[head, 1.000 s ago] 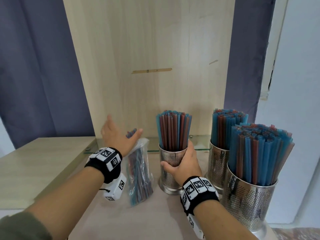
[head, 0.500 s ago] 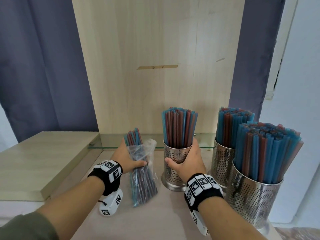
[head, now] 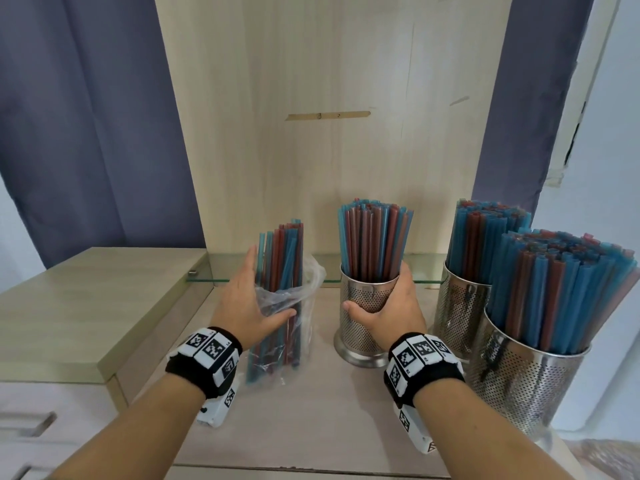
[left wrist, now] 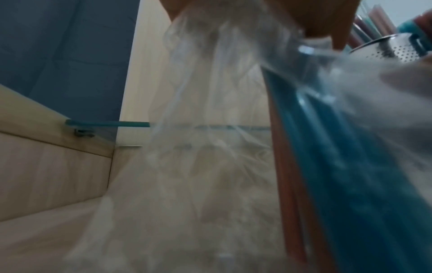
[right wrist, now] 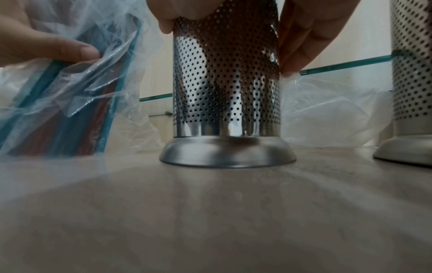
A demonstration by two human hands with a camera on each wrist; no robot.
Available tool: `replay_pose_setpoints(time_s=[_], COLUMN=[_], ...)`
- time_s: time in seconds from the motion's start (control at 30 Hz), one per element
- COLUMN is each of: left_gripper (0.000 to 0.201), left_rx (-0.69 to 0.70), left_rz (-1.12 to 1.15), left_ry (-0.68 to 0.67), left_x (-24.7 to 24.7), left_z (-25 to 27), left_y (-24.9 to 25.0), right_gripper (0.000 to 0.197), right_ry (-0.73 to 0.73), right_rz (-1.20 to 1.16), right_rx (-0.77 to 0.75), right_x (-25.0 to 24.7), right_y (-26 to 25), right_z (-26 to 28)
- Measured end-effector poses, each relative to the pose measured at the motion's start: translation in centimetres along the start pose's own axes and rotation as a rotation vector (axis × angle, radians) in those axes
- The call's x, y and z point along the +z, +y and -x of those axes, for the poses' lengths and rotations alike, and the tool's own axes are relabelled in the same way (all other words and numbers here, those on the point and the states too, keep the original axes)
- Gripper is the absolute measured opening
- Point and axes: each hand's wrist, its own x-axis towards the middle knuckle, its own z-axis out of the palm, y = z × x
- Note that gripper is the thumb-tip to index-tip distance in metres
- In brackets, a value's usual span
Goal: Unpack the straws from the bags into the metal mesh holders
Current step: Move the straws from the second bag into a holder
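Note:
A clear plastic bag point(head: 304, 289) of blue and red straws point(head: 282, 258) stands upright on the counter, left of centre. My left hand point(head: 266, 289) grips it around the middle, thumb in front and fingers behind. The straw tops stick out above the bag's open mouth. My right hand point(head: 375, 289) grips the middle metal mesh holder point(head: 360, 327), which stands on the counter and holds a bundle of straws point(head: 374, 244). In the right wrist view the holder point(right wrist: 225, 83) fills the centre, with the bag point(right wrist: 70, 110) and the left thumb point(right wrist: 58, 49) to its left. The left wrist view shows blurred bag plastic point(left wrist: 210, 92) and straws point(left wrist: 350, 166).
Two more mesh holders point(head: 460, 306) point(head: 526, 386), packed with straws, stand at the right. A glass shelf edge point(head: 422, 280) runs behind them. A raised wooden counter point(head: 86, 299) lies to the left. Crumpled empty plastic point(right wrist: 327, 114) lies behind the middle holder.
My left hand, open above the leaning bag a second ago, has closed round it and stood it upright. My right hand has kept its grip on the middle holder.

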Motion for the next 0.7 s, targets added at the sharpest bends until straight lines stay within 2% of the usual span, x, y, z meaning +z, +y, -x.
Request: replay_pose_setpoints(time_s=[0.2, 0.37, 0.43, 0.5, 0.57, 0.63, 0.67, 0.7], left_gripper=[0.127, 0.106, 0.11, 0.115, 0.115, 0.112, 0.112, 0.111], left_rx=[-0.027, -0.074, -0.09, -0.095, -0.098, -0.093, -0.084, -0.066], left_rz=[-0.022, -0.009, 0.033, 0.069, 0.103, 0.127, 0.13, 0.134], left_ry=[0.001, 0.035, 0.046, 0.076, 0.113, 0.101, 0.083, 0.069], left_x=[0.3, 0.2, 0.2, 0.2, 0.4, 0.5, 0.6, 0.7], left_z=[0.1, 0.3, 0.5, 0.7, 0.7, 0.5, 0.5, 0.4], left_y=[0.2, 0.4, 0.5, 0.6, 0.5, 0.4, 0.4, 0.3], right_gripper=[0.11, 0.108, 0.117, 0.128, 0.121, 0.106, 0.099, 0.092], right_ry=[-0.007, -0.012, 0.004, 0.099, 0.293, 0.429, 0.412, 0.32], right_rz=[-0.059, -0.051, -0.023, 0.055, 0.084, 0.079, 0.078, 0.08], right_rx=[-0.017, -0.021, -0.05, -0.088, -0.199, -0.431, -0.536, -0.603], right_x=[-0.2, -0.3, -0.5, -0.8, -1.1, -1.1, -1.0, -0.8], right_y=[-0.3, -1.1, -1.4, -2.2, -3.9, -6.1, -7.0, -7.8], right_z=[0.0, 0.3, 0.5, 1.1, 2.5, 3.9, 4.2, 4.3])
